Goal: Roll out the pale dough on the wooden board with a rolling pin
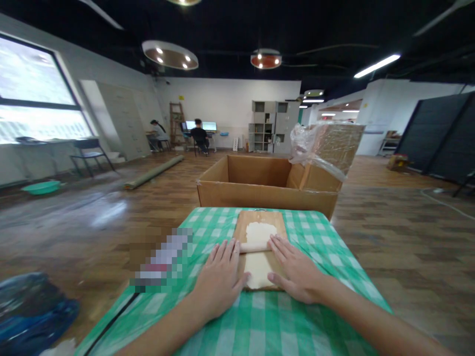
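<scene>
A pale sheet of dough [261, 231], flattened thin, lies on a wooden board [241, 220]. Across its middle runs a light wooden rolling pin [255, 247]. My left hand [221, 277] rests with stretched fingers on the pin's left end, its thumb near the dough's lower left edge. On the right end lie the outstretched fingers of my right hand [297, 272], with the thumb at the dough's lower right. Both palms face down. The hands cover the ends of the pin and parts of the board's sides.
A green checked cloth [315, 326] covers the table. At its left edge is a blurred-out device [163, 259] with a black cable. Beyond the table stands a large open cardboard box [267, 193]. A blue plastic bag [37, 316] lies lower left. Two people sit far back.
</scene>
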### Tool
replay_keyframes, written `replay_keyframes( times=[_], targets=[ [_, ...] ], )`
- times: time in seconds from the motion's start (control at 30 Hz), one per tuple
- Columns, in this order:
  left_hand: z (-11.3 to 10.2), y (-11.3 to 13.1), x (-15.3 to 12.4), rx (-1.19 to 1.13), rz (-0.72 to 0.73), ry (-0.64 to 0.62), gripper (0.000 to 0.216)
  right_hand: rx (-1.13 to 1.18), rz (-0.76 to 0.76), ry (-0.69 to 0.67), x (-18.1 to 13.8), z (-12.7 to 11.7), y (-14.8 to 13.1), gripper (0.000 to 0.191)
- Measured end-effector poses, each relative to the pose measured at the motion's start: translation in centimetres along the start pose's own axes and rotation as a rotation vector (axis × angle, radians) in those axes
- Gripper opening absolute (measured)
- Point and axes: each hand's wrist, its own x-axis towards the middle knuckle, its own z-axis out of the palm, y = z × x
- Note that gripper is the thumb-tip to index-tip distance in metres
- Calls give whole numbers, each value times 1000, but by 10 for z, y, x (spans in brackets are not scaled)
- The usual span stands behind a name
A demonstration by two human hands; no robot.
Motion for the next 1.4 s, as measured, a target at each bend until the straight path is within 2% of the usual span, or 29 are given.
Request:
replay_keyframes(
  times=[0.1,0.17,0.33,0.53,0.67,0.8,0.93,1.03,1.13,1.27,1.4],
  targets=[
    [1,-1,-5,3,21,25,74,26,-9,-15,-7,-2,0,94],
    [6,-4,6,10,10,38,72,29,-9,-4,4,0,8,93],
    [26,-18,68,26,-78,32,77,13,35,44,72,13,47,90],
    [47,-42,145,-5,-164,36,76,-113,37,9,161,25,103,65],
    [56,-60,186,-34,-208,-14,81,-140,67,-41,195,31,131,58],
    [66,-73,209,-33,-208,-33,87,-222,-31,-37,210,30,143,54],
    [63,-70,204,-9,-212,-35,84,-252,-57,-8,203,26,136,52],
    [54,-59,183,1,-185,-19,74,-184,-43,72,185,27,119,54],
    [44,-48,159,9,-183,-8,68,-154,-1,138,161,28,98,64],
    [32,-35,125,-21,-167,26,68,-108,101,115,128,24,71,86],
    [22,-22,83,3,-98,42,72,-38,71,54,90,19,46,98]
  ],
)
